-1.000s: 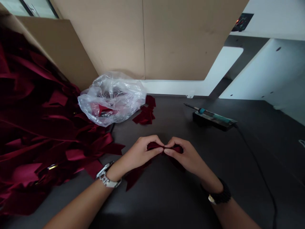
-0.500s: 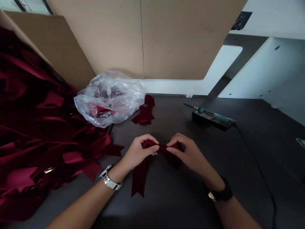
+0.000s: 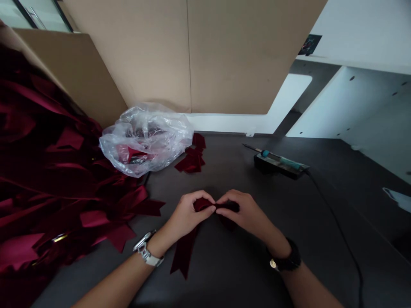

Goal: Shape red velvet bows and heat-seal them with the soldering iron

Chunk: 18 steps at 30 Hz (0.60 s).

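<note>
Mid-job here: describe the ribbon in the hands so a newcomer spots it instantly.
On the dark table, find where the left hand and right hand nearly meet. Both pinch the ribbon, dark red, one notched tail pointing toward the viewer. Unlike the red pile at far left and the red pieces beside the clear bag, it alone is held.
</note>
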Motion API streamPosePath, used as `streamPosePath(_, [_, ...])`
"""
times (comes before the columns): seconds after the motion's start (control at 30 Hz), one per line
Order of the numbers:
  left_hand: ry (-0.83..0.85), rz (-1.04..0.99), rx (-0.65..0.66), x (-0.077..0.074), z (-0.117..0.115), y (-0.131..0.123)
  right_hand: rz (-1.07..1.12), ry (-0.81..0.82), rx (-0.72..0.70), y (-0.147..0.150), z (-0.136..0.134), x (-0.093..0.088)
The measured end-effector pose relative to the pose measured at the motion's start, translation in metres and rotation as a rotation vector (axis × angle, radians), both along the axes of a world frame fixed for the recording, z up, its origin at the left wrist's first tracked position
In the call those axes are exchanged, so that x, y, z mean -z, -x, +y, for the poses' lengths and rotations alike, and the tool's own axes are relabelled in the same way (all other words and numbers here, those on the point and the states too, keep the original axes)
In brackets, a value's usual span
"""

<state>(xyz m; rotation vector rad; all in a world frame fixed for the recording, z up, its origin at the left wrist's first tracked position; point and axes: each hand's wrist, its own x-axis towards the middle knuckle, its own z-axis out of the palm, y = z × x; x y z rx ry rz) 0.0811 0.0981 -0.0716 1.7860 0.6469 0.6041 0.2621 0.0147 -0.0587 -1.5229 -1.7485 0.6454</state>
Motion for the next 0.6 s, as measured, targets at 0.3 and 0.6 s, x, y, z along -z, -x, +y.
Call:
streamPosePath(0.3, [0.082, 0.001, 0.000, 0.007, 0.005, -0.003, 0.102, 0.061, 0.108, 0.005, 0.003, 0.007])
streamPosePath(0.6, [0.309, -0.065, -0.070, 0.016, 0.009, -0.002, 0.013, 0.048, 0.322, -0.038, 0.003, 0.018])
